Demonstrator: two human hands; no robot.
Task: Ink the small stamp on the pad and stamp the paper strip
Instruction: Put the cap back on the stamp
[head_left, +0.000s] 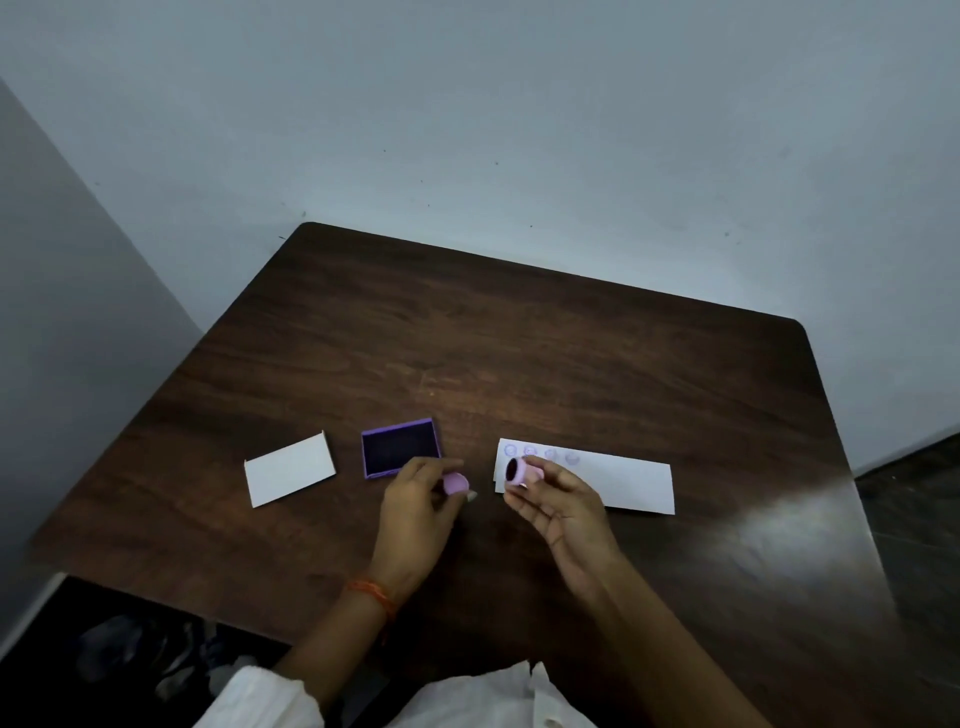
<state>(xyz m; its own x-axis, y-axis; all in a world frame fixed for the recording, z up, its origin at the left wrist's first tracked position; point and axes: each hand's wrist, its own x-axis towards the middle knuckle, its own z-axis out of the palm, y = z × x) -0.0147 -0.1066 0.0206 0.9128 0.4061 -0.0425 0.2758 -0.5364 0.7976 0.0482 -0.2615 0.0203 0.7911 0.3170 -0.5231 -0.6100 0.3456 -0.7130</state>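
Right hand (558, 499): pinching stamp (522, 472), face up | left hand (415, 499): pinching cap (456, 484) | pad (400, 448): open, beyond left fingertips | strip (623, 480): four faint prints beyond right fingertips; inking and stamping apparently pending.

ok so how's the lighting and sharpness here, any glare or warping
Head view: dim overall, with a bright glare patch on the table at the right; wide-angle warping bows the table edges; the prints on the paper strip are faint and soft; the stamp in the right hand is slightly blurred.
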